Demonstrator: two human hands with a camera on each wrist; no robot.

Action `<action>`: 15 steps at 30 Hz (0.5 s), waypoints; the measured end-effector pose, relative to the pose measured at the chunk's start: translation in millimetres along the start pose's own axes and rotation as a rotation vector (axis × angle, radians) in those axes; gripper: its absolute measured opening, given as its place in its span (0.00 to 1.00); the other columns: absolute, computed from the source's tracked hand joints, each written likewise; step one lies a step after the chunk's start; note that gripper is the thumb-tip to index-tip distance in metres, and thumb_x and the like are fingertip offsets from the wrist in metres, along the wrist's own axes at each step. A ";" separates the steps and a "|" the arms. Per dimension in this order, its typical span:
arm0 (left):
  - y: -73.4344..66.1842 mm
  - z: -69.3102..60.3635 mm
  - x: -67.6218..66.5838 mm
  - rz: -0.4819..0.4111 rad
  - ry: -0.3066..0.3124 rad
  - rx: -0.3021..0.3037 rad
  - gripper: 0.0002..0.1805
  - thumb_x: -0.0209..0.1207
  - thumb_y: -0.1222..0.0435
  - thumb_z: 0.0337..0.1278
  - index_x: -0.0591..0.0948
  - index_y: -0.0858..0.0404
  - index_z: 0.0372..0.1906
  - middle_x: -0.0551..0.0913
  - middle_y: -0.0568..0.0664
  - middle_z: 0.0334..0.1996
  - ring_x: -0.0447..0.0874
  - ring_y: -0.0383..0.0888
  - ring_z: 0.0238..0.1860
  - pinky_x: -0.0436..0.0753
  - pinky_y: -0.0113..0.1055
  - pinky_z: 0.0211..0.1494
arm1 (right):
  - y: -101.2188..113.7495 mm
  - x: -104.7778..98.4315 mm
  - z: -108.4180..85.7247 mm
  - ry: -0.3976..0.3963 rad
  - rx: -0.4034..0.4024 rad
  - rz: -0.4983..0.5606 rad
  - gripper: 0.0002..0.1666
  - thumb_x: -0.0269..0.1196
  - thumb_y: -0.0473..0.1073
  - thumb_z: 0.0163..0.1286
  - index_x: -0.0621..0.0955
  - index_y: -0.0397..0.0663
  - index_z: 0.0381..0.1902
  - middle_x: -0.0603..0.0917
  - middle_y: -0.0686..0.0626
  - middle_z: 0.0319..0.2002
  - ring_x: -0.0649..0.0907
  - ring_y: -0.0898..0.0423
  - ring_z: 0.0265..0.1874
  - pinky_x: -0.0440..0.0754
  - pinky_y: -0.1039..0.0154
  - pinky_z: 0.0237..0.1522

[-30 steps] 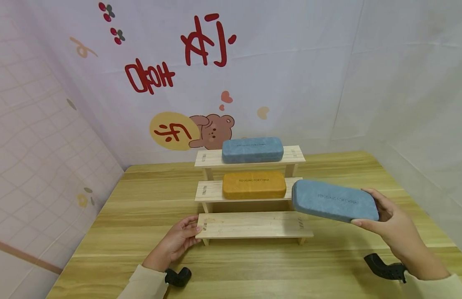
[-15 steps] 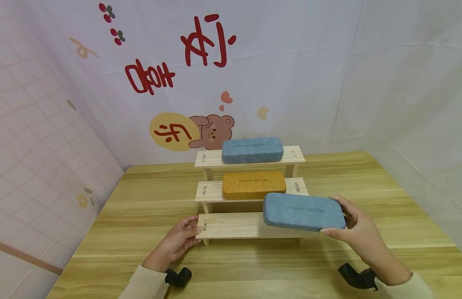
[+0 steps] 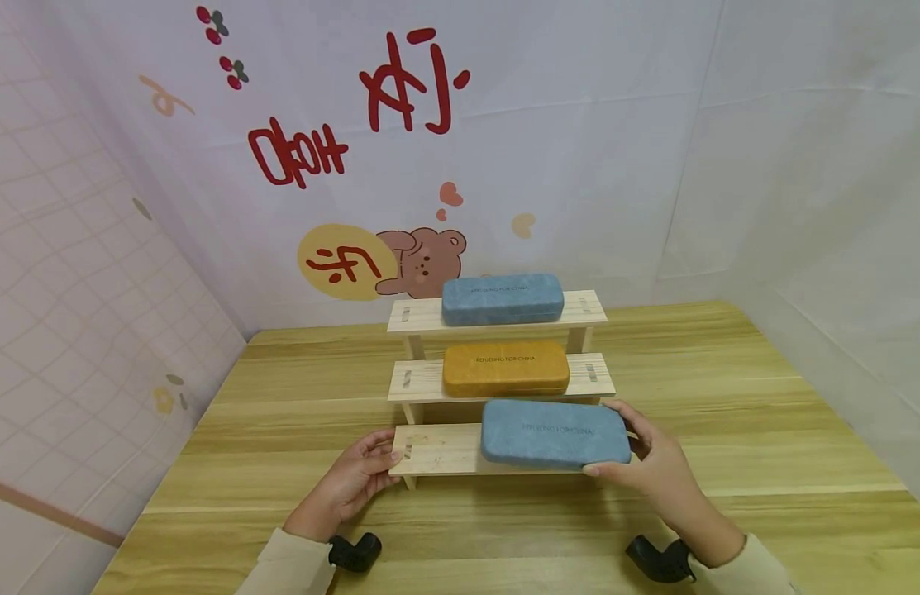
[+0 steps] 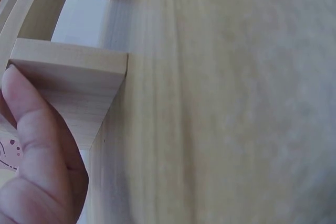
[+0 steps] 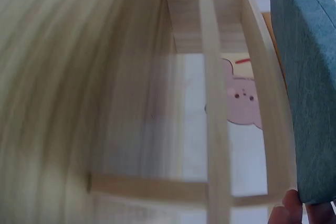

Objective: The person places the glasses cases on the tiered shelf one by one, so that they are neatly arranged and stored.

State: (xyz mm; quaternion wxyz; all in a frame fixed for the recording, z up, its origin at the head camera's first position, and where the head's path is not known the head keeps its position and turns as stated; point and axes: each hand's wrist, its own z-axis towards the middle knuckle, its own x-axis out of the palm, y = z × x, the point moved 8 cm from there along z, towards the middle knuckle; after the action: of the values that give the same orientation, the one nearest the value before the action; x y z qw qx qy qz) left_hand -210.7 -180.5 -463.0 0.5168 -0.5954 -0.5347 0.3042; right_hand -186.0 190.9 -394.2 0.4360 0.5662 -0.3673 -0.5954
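Note:
My right hand (image 3: 656, 463) grips the right end of a blue glasses case (image 3: 555, 434), fingers at the back and thumb at the front. The case is over the lowest step of a three-tier wooden display stand (image 3: 437, 450), slightly tilted. The right wrist view shows a gap between the case (image 5: 310, 87) and the step's board (image 5: 214, 103). My left hand (image 3: 359, 477) pinches the left end of that step; its thumb (image 4: 31, 108) shows against the wood in the left wrist view. A yellow glasses case (image 3: 507, 369) rests on the middle step, another blue glasses case (image 3: 502, 299) on the top one.
The stand is on a wood-grain table (image 3: 281, 397). Behind it hangs a white cloth backdrop (image 3: 593, 149) with red characters and a printed bear (image 3: 430, 264). Black camera mounts (image 3: 355, 552) sit on both wrists.
My right hand has carried the blue glasses case leftward and down, from right of the stand to over the lowest step. The left hand has stayed at the step's left end.

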 end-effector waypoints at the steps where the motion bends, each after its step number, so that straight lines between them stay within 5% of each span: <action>1: 0.0 0.0 0.0 -0.001 -0.001 0.000 0.33 0.51 0.72 0.68 0.50 0.77 0.71 0.77 0.49 0.46 0.81 0.37 0.38 0.80 0.27 0.39 | -0.7 3.1 0.6 0.004 0.008 -0.002 0.50 0.77 0.39 0.49 0.67 0.45 0.69 0.74 0.39 0.59 0.80 0.59 0.46 0.81 0.67 0.39; 6: 0.2 -0.2 -0.3 -0.001 -0.002 -0.001 0.33 0.51 0.72 0.68 0.50 0.77 0.70 0.76 0.49 0.46 0.81 0.37 0.38 0.80 0.27 0.39 | -2.2 16.4 3.2 0.023 0.027 -0.017 0.50 0.78 0.41 0.49 0.67 0.46 0.69 0.71 0.36 0.62 0.78 0.44 0.53 0.81 0.67 0.41; 15: -0.4 -0.3 0.1 -0.002 -0.001 0.001 0.33 0.51 0.73 0.68 0.50 0.78 0.70 0.77 0.49 0.46 0.81 0.37 0.38 0.80 0.27 0.39 | -3.5 31.0 8.1 0.043 0.043 -0.031 0.51 0.78 0.45 0.48 0.68 0.49 0.68 0.69 0.36 0.65 0.77 0.42 0.55 0.81 0.60 0.46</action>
State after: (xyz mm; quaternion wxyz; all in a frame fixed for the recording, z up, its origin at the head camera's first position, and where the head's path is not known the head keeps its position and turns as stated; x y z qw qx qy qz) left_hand -210.5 -180.6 -462.5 0.5171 -0.5945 -0.5352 0.3044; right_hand -193.8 162.7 -407.7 0.4220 0.5938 -0.3618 -0.5817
